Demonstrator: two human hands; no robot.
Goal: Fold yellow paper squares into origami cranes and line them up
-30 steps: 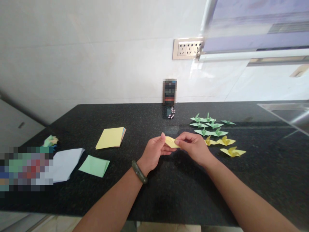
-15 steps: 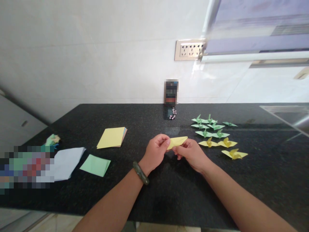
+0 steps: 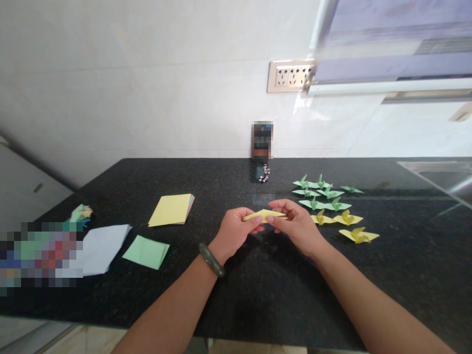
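Note:
A folded piece of yellow origami paper [image 3: 264, 214] is held level above the counter, its two pointed ends out to the sides. My left hand [image 3: 238, 228] pinches its left part, thumb on the near side. With thumb and fingers, my right hand [image 3: 293, 223] grips the right part; its index finger is raised and curved behind the paper. Both thumbs come close together at the middle. Just right of my right hand lie yellow paper cranes [image 3: 346, 218], one partly hidden by the hand. Several green paper cranes [image 3: 313, 204] are grouped behind them.
On the black counter [image 3: 236, 305], a stack of coloured paper [image 3: 171, 210] topped with yellow lies left, near green sheets [image 3: 146, 252] and a white sheet [image 3: 105, 248]. A blurred phone-like object [image 3: 262, 140] leans on the wall, with a beaded strap [image 3: 264, 173]. A sink edge [image 3: 435, 179] is at right.
The yellow paper has turned from slanting up to the right to lying level, with points both ways. My right hand has shifted its grip, its index finger lifting; my left hand moved slightly.

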